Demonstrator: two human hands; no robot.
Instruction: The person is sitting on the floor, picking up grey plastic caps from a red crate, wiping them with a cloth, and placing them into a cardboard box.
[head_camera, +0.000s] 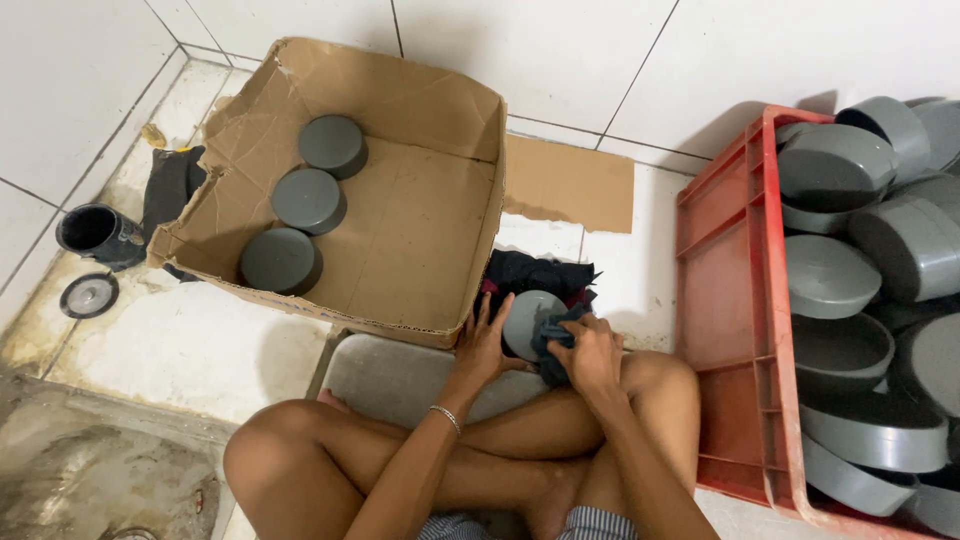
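Observation:
My left hand (482, 345) grips a round grey plastic cap (524, 318) from its left side, held above my crossed legs. My right hand (590, 352) presses a dark blue-grey cloth (553, 335) against the cap's right side. Behind the hands a heap of dark cloth (535, 272) lies on the floor. In the open cardboard box (420, 225) ahead, three grey caps (308, 200) stand in a row along its left side.
A red plastic crate (728, 300) at the right is piled with several grey caps (850, 260). A dark cup (95, 232), a round lid (88, 295) and a black rag (170, 185) lie at the left by the tiled wall. A cardboard flap (568, 182) lies flat behind.

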